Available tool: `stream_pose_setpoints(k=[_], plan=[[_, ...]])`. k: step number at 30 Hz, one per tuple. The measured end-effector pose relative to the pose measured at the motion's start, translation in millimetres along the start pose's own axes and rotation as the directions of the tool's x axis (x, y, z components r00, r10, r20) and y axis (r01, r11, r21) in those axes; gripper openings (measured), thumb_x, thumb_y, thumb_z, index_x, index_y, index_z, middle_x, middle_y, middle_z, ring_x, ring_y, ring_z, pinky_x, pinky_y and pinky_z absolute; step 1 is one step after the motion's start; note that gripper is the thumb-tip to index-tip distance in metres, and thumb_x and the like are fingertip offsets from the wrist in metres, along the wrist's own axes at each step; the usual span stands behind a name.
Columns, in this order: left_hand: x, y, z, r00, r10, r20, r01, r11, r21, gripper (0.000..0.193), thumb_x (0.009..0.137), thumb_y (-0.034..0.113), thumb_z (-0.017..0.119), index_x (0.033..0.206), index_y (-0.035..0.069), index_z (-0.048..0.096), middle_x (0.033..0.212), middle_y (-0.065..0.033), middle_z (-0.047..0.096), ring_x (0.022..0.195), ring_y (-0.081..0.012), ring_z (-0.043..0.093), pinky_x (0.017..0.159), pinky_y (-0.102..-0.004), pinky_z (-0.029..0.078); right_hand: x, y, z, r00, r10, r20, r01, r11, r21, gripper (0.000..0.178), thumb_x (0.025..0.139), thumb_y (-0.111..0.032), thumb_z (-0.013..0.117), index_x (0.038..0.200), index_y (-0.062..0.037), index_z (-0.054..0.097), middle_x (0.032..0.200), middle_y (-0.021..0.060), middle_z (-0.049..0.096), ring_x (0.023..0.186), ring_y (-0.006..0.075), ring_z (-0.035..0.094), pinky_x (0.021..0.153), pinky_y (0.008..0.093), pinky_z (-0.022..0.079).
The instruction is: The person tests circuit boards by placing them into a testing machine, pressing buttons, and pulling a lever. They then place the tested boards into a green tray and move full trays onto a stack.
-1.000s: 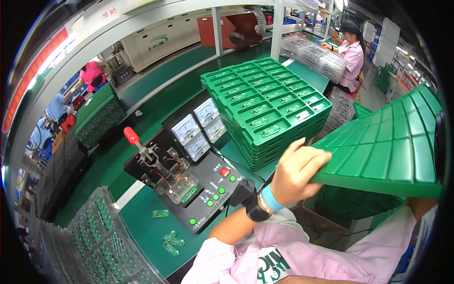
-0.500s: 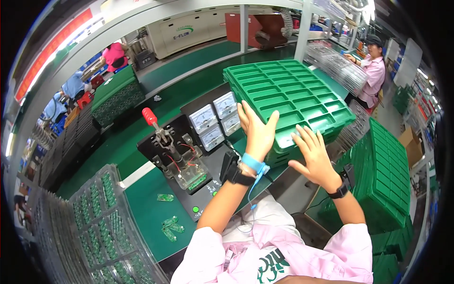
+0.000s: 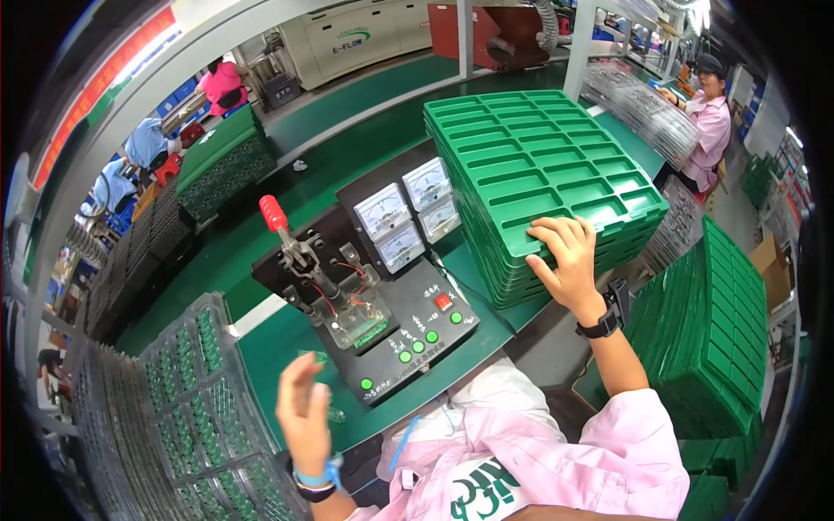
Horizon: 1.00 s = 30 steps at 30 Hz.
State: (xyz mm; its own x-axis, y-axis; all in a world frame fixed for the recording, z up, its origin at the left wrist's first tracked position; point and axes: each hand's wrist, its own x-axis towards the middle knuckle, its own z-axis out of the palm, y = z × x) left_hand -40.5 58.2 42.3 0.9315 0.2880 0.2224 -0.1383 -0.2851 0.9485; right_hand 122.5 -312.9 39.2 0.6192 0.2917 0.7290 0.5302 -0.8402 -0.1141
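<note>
My right hand is at the near edge of the top green tray, fingers bent over the rim and thumb at its front. That tray tops a stack of green compartment trays. My left hand, slightly blurred, hovers at the near left of the table, fingers apart and nothing visible in it. Small green circuit boards lie behind it, partly hidden. Right of it stands a black test fixture with green buttons, a red-handled toggle clamp and a board under its clear block. White dial meters stand behind.
Clear trays of circuit boards are stacked at the left. More green trays stand at the right. A metal post rises behind the tray stack. Co-workers are farther off, one in pink at the far right.
My left hand has swung from the tray stack down to the near left, beside the loose boards. My right hand has come onto the top tray's near edge. The view has shifted slightly.
</note>
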Motion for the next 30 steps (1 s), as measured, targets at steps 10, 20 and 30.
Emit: stream_pose_setpoints(k=[10, 20, 30], plan=[[59, -116, -54, 0.944, 0.129, 0.305, -0.298, 0.735, 0.609, 0.047, 0.082, -0.004, 0.048, 0.129, -0.002, 0.052, 0.138, -0.0221, 0.049, 0.128, -0.0395, 0.046, 0.106, -0.0412, 0.038, -12, 5, 1, 1.000, -0.018, -0.022, 0.018, 1.000, -0.003, 0.037, 0.082, -0.036, 0.066, 0.109, -0.0104, 0.063, 0.112, 0.0051, 0.063, 0.104, 0.0242, 0.057, 0.100, 0.0449, 0.032], [54, -113, -46, 0.971, -0.055, 0.232, -0.100, 0.788, 0.607, 0.043, 0.080, -0.004, 0.048, 0.121, -0.003, 0.059, 0.139, -0.0210, 0.049, 0.128, -0.0373, 0.047, 0.106, -0.0411, 0.038, -14, 6, -10, 0.995, -0.030, -0.098, 0.026, 0.999, -0.040, 0.039, 0.079, -0.039, 0.070, 0.103, -0.0083, 0.064, 0.107, 0.0060, 0.062, 0.100, 0.0246, 0.057, 0.093, 0.0404, 0.040], [51, -113, -46, 0.976, 0.031, 0.214, -0.164, 0.750, 0.640, 0.035, 0.081, 0.002, 0.063, 0.116, -0.003, 0.063, 0.131, -0.0190, 0.056, 0.119, -0.0367, 0.054, 0.099, -0.0413, 0.043, -18, 3, -7, 0.992, 0.093, -0.084, -0.100, 0.992, -0.079, 0.043, 0.081, -0.041, 0.066, 0.111, -0.0103, 0.065, 0.108, 0.0078, 0.059, 0.103, 0.0285, 0.052, 0.098, 0.0445, 0.033]])
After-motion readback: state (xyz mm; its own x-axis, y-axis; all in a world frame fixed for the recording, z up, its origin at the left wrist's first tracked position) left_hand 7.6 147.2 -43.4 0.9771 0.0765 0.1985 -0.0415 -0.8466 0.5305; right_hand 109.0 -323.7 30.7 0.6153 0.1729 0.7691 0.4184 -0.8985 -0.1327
